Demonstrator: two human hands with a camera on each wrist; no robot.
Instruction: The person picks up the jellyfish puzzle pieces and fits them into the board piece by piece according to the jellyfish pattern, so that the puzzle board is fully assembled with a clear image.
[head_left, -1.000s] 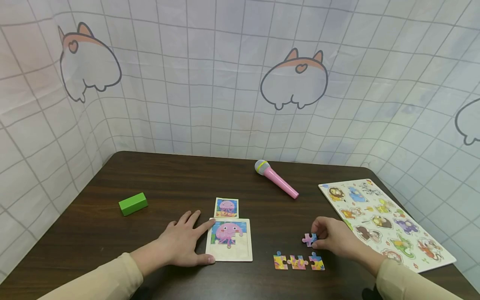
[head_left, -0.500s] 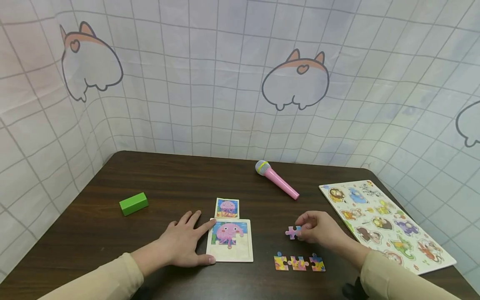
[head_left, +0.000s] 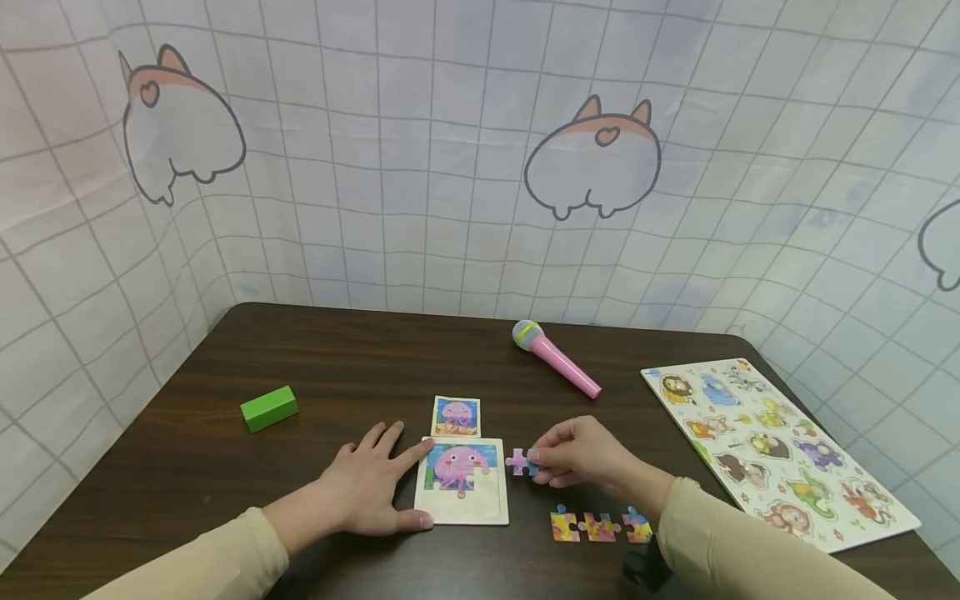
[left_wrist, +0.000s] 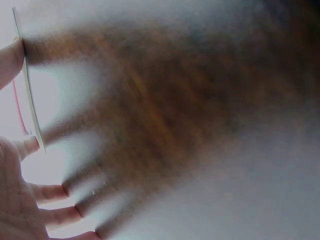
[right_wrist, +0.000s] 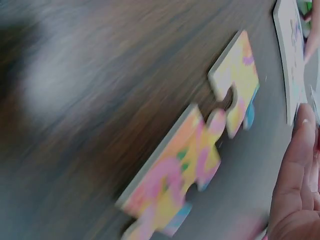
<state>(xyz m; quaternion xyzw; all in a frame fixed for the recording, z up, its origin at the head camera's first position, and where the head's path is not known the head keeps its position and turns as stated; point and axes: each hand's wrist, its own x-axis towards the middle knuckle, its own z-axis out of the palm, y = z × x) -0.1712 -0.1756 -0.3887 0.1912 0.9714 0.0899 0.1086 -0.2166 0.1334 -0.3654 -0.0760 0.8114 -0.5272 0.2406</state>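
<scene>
A square puzzle board (head_left: pixel 462 510) with a partly filled pink jellyfish picture lies on the table. My left hand (head_left: pixel 367 492) rests spread at its left side, index finger and thumb touching its edge. Between thumb and fingers, my right hand (head_left: pixel 577 454) pinches a pink and blue puzzle piece (head_left: pixel 517 462) close to the board's right edge. Several loose pieces lie in a row nearer me, among them a yellow and pink piece (head_left: pixel 600 528). A small jellyfish picture card (head_left: pixel 456 416) lies against the board's far edge. In the right wrist view the pinched piece is hidden.
A pink toy microphone (head_left: pixel 558 361) lies farther back. At the left is a green block (head_left: pixel 269 408). A large animal puzzle board (head_left: pixel 780 454) covers the right side of the dark table (head_left: pixel 360 350). A printed cloth (head_left: pixel 420 167) hangs behind and at both sides.
My right hand has moved left with the pinched puzzle piece, from above the row of loose pieces to the board's right edge. The left hand stays in place.
</scene>
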